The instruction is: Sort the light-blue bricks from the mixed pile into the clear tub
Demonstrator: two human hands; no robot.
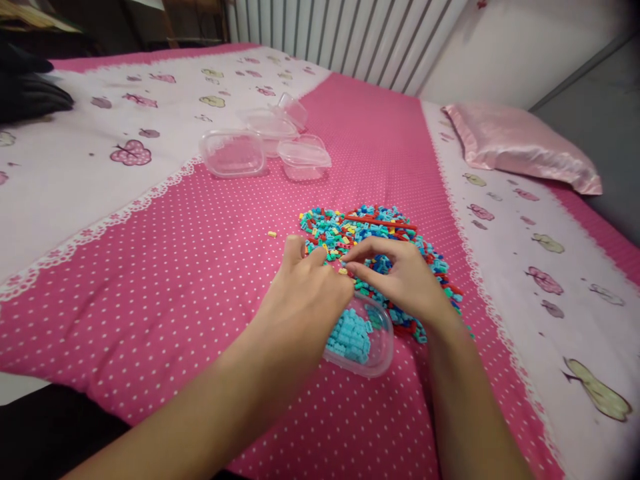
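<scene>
A heap of small plastic building bricks (380, 217) in blue, teal, red, yellow and green lies on the pink bedspread. At its near left side my left hand (315, 290) is curled, back upward, and its fingertips are hidden. My right hand (405, 273) reaches over the heap from the right, thumb and index finger pinched near its edge; whatever sits between them is too small to name. Below both hands stands a clear plastic container (385, 357) with light-blue bricks (351, 337) inside, partly covered by my left hand. A yellow brick (343, 271) shows between my hands.
Several clear plastic containers (234, 155) stand farther back on the bed. A long red piece (383, 222) rests across the heap. One yellow brick (272, 234) lies apart to the left. A pink pillow (520, 143) is at right, a black glove-like item (33, 83) at far left.
</scene>
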